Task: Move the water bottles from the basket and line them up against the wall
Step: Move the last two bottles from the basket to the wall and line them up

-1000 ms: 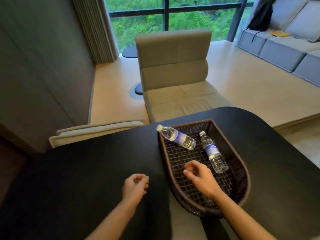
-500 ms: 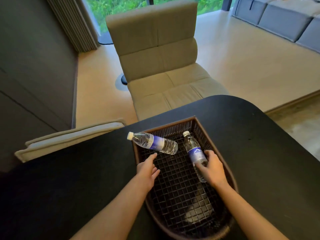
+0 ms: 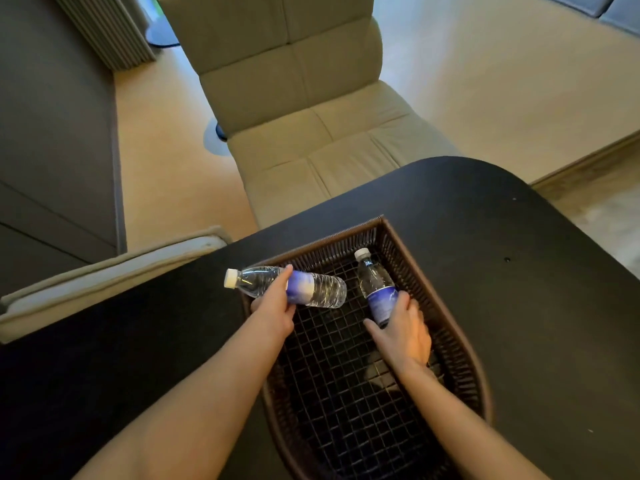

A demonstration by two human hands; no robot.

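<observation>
A dark brown woven basket [image 3: 446, 299] sits on the black table [image 3: 519, 289]. Two clear water bottles with white caps and blue labels are in it. The left bottle [image 3: 322, 291] lies across the basket's left rim, cap pointing left over the table; my left hand [image 3: 275, 308] is wrapped around its middle. The right bottle [image 3: 375, 285] lies along the basket floor near the right wall, cap pointing away from me. My right hand [image 3: 403, 332] is closed around its lower half, hiding its base.
A beige padded chair [image 3: 304, 109] stands just beyond the table's far edge. A second beige cushion edge [image 3: 114, 268] shows at the left. The dark grey wall [image 3: 52, 133] runs along the left side. Pale floor lies to the right.
My left hand reached forward and closed on the left bottle. My right hand kept its hold on the right bottle. The view has tilted further down and closer to the basket.
</observation>
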